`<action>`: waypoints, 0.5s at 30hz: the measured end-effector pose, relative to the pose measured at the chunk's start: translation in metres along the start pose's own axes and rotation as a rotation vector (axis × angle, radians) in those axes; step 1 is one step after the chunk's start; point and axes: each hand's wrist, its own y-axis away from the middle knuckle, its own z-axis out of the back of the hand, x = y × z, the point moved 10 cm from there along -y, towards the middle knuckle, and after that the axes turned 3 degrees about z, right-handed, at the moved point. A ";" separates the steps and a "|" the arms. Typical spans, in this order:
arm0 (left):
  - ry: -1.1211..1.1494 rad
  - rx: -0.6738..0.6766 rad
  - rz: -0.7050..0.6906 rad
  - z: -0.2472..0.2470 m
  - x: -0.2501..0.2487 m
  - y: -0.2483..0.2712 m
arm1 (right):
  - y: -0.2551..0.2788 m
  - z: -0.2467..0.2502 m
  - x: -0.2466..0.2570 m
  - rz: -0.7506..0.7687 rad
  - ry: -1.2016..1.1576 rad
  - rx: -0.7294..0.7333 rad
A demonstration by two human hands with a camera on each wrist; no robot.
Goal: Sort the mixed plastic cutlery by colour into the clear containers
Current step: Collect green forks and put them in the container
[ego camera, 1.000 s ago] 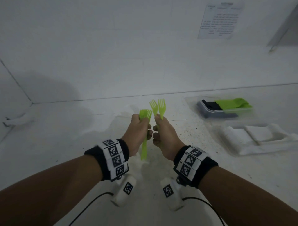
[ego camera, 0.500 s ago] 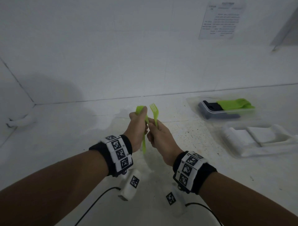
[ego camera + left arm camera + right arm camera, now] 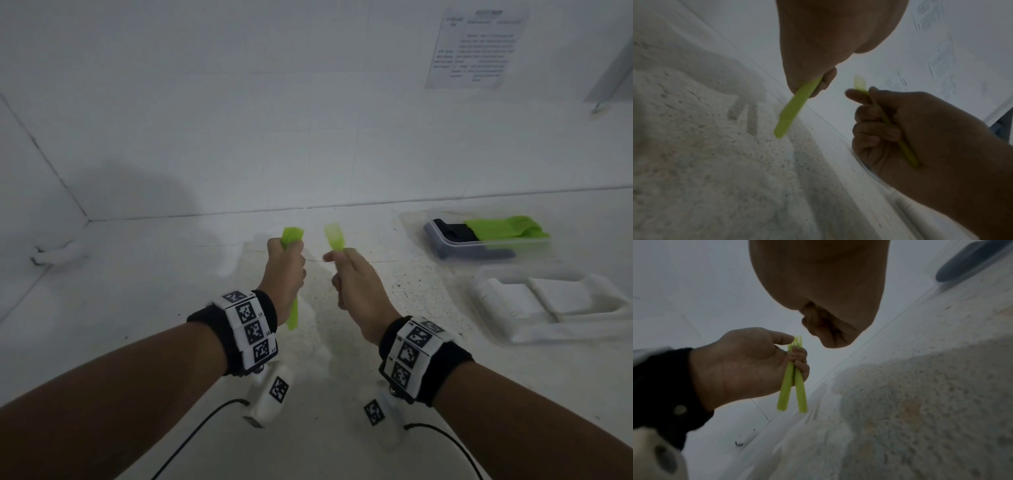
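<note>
Two bunches of green plastic cutlery are held upright above the white desk (image 3: 102, 308), one in each fist, a small gap kept between them. The left hand (image 3: 286, 270) is curled tightly round a pair of green forks (image 3: 292, 236); in the right wrist view two handles are seen side by side, poking out below the palm, tines showing just above the thumb. The fingers (image 3: 800, 360) of that hand are wrapped fully round the shafts. The right hand (image 3: 356, 284) is closed round a single green fork (image 3: 334, 236), its head blurred above the knuckles; in the left wrist view the shaft is seen running along the palm under curled fingers (image 3: 875, 129), the index finger stretched a little forward beside the head.

Over to the right, near the back wall, a clear container (image 3: 445, 250) is set on the desk, and in it green cutlery (image 3: 503, 228) is laid on top of dark cutlery (image 3: 445, 231). Just in front of it a white moulded tray (image 3: 582, 325) is lying. Both hands are well apart from that container. A printed sheet (image 3: 476, 48) is fixed to the wall above. Black-and-white marker bands are worn on both wrists, with cables trailing from the wrist cameras beneath.
</note>
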 end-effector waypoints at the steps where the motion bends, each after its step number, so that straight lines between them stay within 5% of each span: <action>1: 0.011 0.007 0.018 -0.002 0.002 0.001 | 0.000 -0.004 0.002 0.035 0.063 0.030; 7: 0.042 0.025 0.072 -0.006 0.007 0.008 | -0.003 -0.011 0.003 0.124 0.333 0.098; 15: 0.032 0.074 0.035 -0.011 -0.001 0.018 | -0.003 -0.017 0.013 0.086 -0.048 0.137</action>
